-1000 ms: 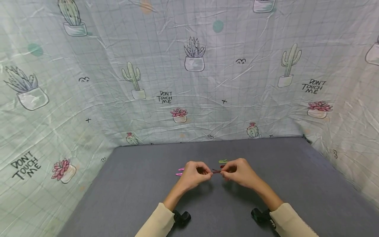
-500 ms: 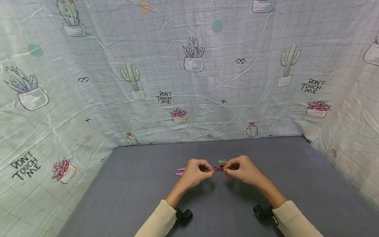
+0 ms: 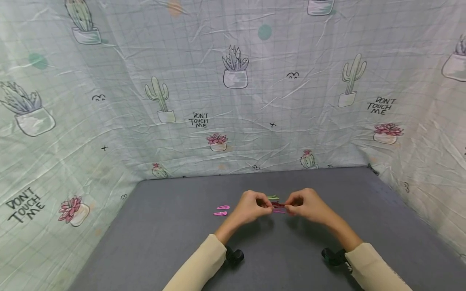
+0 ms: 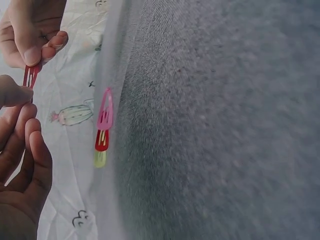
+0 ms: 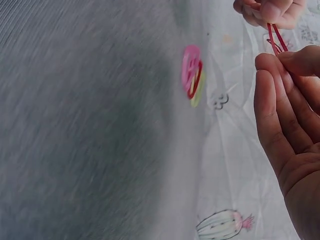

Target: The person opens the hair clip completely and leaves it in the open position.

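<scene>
A red snap hair clip (image 4: pixel 30 76) is stretched between my two hands above the table. My left hand (image 3: pixel 251 208) pinches one end between thumb and fingertips, and my right hand (image 3: pixel 309 206) pinches the other. In the right wrist view the clip's narrow metal strips (image 5: pixel 270 37) spread apart between the fingers; its ends are hidden. Beyond the hands, a pink hair clip (image 4: pixel 106 112), a second red clip (image 4: pixel 102 141) and a yellow-green clip (image 4: pixel 100 159) lie in a row on the table.
Two more pink hair clips, a farther one (image 3: pixel 223 207) and a nearer one (image 3: pixel 220 213), lie left of my left hand. The grey tabletop (image 3: pixel 174 242) ends at a cactus-print curtain (image 3: pixel 255 141), which also rises on both sides.
Both hands have shifted a little to the right and away with the red hair clip. A pink clip on the table now shows between them, and both left-hand pink clips are fully uncovered.
</scene>
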Motion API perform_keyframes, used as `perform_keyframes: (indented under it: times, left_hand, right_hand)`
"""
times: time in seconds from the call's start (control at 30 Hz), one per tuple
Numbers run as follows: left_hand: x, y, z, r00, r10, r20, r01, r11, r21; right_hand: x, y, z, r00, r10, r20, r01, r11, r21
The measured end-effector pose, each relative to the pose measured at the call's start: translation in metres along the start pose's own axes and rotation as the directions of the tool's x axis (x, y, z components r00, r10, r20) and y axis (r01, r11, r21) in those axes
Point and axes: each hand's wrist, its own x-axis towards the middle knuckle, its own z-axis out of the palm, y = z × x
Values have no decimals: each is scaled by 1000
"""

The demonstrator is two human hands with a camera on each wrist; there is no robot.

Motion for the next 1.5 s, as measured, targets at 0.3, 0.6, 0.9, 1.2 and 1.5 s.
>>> perform_keyframes:
  times: [0.3,0.6,0.9,1.2,1.5]
  left_hand:
    - [18,-8,-1,1000,2,14,-3,999,37]
    - [32,-27,-13,998,-66,0,66,996,55]
    - [35,-46,-26,994,-108,-20,109,990,84]
    - [40,-61,-38,987,-158,-23,160,975,154]
    - [43,-68,-46,980,-198,23,188,958,218]
  right_hand:
    - [10,15,-2,999,29,16,-29,999,-20]
    - [40,23,3,997,78,23,-77,994,-74]
    - [69,26,16,994,107,18,-104,987,-119]
    - [94,24,32,988,150,-22,-152,965,-214]
    - [108,21,40,972,234,29,-215,931,-294]
